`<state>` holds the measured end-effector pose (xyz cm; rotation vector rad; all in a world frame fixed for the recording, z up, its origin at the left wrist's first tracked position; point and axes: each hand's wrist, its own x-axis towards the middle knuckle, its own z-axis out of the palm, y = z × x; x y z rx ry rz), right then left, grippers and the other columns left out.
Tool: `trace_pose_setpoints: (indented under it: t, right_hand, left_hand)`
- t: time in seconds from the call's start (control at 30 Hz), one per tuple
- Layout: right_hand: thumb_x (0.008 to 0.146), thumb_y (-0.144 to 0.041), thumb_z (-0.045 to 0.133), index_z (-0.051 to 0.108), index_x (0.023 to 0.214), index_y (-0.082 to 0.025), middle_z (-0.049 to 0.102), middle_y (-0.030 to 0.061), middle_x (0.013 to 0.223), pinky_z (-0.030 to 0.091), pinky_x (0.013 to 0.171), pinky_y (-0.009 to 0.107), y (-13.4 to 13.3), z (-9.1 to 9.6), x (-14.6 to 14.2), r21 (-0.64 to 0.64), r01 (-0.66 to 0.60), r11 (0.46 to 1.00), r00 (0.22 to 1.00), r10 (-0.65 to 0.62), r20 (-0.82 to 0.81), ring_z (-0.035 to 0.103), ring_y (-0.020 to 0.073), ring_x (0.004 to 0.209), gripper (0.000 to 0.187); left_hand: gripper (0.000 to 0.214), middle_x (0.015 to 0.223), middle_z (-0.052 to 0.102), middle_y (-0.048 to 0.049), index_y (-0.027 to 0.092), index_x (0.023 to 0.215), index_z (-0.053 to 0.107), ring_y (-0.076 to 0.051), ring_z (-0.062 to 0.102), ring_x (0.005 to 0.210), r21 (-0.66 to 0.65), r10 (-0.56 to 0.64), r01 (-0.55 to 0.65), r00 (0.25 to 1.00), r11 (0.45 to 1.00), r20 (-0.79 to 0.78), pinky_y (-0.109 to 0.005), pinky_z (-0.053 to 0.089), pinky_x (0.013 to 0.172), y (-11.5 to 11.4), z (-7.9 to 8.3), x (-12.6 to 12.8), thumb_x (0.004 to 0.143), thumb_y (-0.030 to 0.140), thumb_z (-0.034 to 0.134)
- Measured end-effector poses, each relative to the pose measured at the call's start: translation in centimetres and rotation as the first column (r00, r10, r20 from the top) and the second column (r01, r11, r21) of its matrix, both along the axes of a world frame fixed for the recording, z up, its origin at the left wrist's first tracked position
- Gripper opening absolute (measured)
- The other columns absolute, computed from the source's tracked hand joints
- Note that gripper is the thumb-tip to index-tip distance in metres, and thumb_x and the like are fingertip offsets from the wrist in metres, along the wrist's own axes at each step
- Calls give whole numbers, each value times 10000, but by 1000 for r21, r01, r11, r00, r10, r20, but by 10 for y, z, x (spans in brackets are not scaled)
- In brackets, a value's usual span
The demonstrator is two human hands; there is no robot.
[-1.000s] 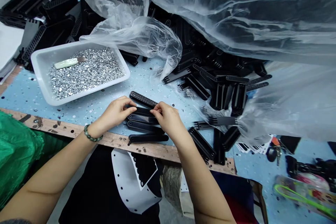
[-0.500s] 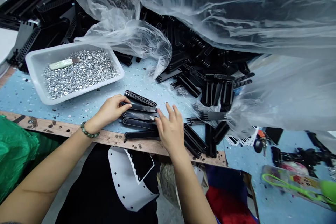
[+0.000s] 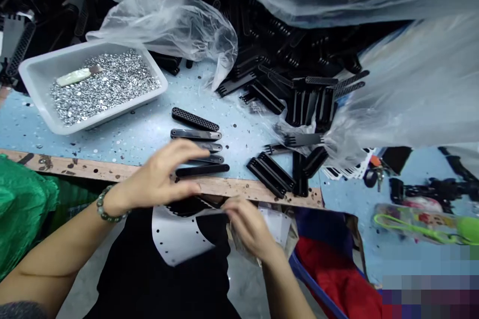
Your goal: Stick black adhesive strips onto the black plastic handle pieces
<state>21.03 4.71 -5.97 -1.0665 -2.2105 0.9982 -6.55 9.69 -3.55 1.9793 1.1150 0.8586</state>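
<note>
Several black plastic strips (image 3: 195, 134) lie in a row near the table's front edge, the farthest one perforated (image 3: 194, 119). My left hand (image 3: 164, 174) hovers just above the nearest strips, fingers stretched out and blurred, holding nothing. It wears a green bead bracelet. My right hand (image 3: 247, 224) is below the wooden table edge (image 3: 75, 167), fingers pinched on something thin and pale that I cannot make out. A white tray (image 3: 112, 117) full of small silver washers stands at the back left, with a pale-handled tool (image 3: 77, 76) lying in it.
A big heap of black parts (image 3: 299, 45) spills from clear plastic bags (image 3: 168, 25) at the back. More black parts (image 3: 271, 174) lie at the front edge. A green bag (image 3: 22, 209) is at my left. Red cloth (image 3: 329, 269) and packaged items (image 3: 422, 224) are at right.
Both hands left the row of strips. My right hand dropped below the table edge and closed; my left lifted and drew back toward me. The view shifted downward.
</note>
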Motion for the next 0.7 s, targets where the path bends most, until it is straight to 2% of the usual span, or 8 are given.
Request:
trace_pose_setpoints:
  t: [0.07, 0.1, 0.23, 0.4, 0.47, 0.57, 0.63, 0.7]
  right_hand:
    - [941, -129, 476, 572, 944, -210, 615, 19, 845, 495, 718, 241, 18, 20, 3, 2, 170, 986, 984, -169, -49, 604, 125, 798, 126]
    - [945, -150, 486, 581, 947, -216, 618, 15, 855, 489, 719, 236, 25, 27, 4, -14, 233, 972, 971, -233, -57, 604, 121, 798, 116]
    - [928, -231, 558, 607, 1009, -229, 632, 11, 881, 484, 696, 233, 40, 27, 3, -119, 355, 927, 924, -367, -107, 611, 123, 790, 95]
    - [935, -200, 522, 622, 1122, -224, 640, 54, 1007, 492, 785, 287, 36, 22, -2, -21, 383, 924, 915, -382, -128, 611, 159, 911, 213]
    - [921, -141, 504, 614, 1160, -237, 630, 57, 1038, 469, 902, 345, 33, 28, -1, 59, 249, 967, 966, -243, -91, 596, 167, 961, 280]
    - [879, -85, 527, 644, 961, -245, 621, 20, 918, 376, 1052, 440, 29, 34, 1, 129, 84, 988, 989, -67, -131, 592, 157, 904, 215]
    - [876, -153, 576, 621, 799, -235, 612, 21, 861, 410, 1015, 442, 26, 31, 1, 128, 109, 986, 958, -70, -279, 592, 172, 895, 122]
    - [863, -333, 641, 562, 673, -223, 608, 41, 829, 472, 919, 422, 23, 21, -4, 66, 171, 983, 887, -125, -444, 595, 206, 923, 233]
  left_hand:
    - [638, 1317, 540, -97, 233, 1390, 469, -216, 543, 1177, -210, -235, 222, 971, 952, -38, -350, 479, 989, -18, 7, 12, 843, 528, 611]
    - [614, 1305, 558, -91, 234, 1383, 475, -214, 564, 1151, -314, -268, 238, 962, 919, -56, -340, 490, 962, -24, 7, 16, 855, 521, 598]
    - [397, 1126, 649, -69, 184, 1213, 603, -177, 626, 981, -494, -164, 156, 986, 855, 29, -275, 516, 836, -35, -3, 22, 934, 443, 494]
    - [395, 1118, 656, -74, 181, 1249, 585, -182, 627, 995, -484, -206, 200, 978, 852, 41, -278, 516, 873, -44, -11, 15, 913, 385, 543]
    - [330, 1103, 655, -87, 169, 1218, 605, -184, 625, 1004, -394, -105, 67, 992, 917, -74, -296, 515, 886, -55, -9, 13, 939, 291, 479]
    - [359, 1141, 623, -102, 162, 1227, 606, -182, 596, 1068, -146, 52, -76, 986, 986, -159, -306, 505, 923, -79, 0, 11, 915, 144, 430]
    - [462, 1262, 568, -104, 209, 1354, 523, -195, 564, 1147, -133, -102, 83, 985, 988, -142, -311, 503, 954, -93, 8, 9, 893, 178, 511]
    - [629, 1409, 466, -92, 283, 1455, 401, -224, 505, 1255, -215, -268, 246, 960, 945, -77, -344, 481, 1020, -100, 12, 8, 864, 304, 615]
